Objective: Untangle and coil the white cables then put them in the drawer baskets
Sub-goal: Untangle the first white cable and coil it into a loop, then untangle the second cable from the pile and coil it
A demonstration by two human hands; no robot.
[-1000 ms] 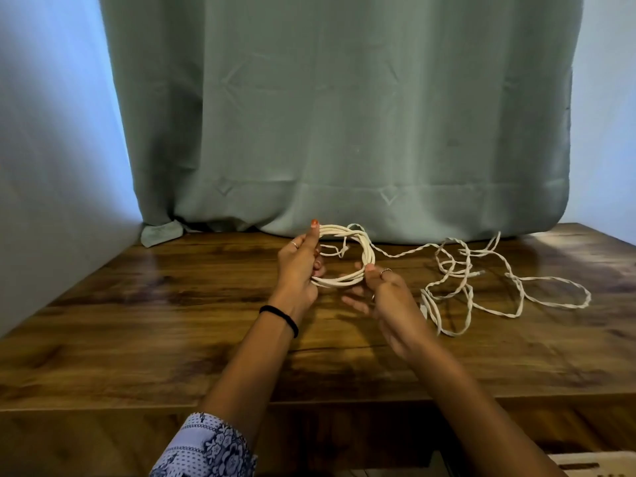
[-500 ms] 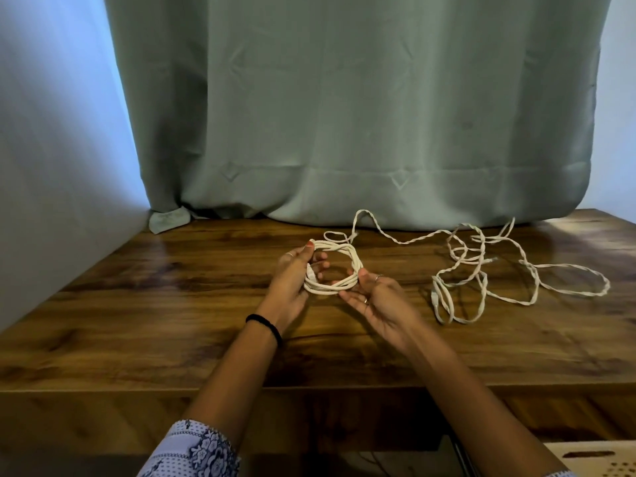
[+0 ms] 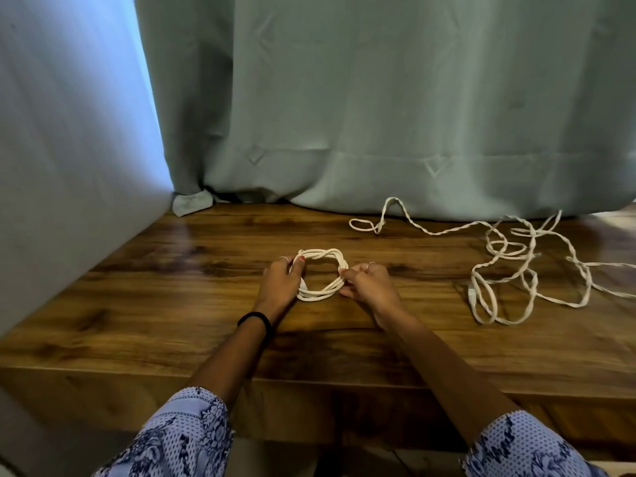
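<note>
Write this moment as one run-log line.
hands: left, right hold coil on table | loose cable: tangled, right

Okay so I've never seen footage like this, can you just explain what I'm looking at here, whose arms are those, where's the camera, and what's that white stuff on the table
No machine here: these are a person's two bare arms, filmed by one wide-angle camera worn on their head, looking forward and down. So you see roughly what they see.

The left hand and right hand grip opposite sides of a coiled white cable, a small ring of several loops, low over a wooden table.

To the right on the table lies a loose tangle of white cable, not yet coiled. A green curtain hangs behind the table. No drawer baskets are clearly in view.
</note>
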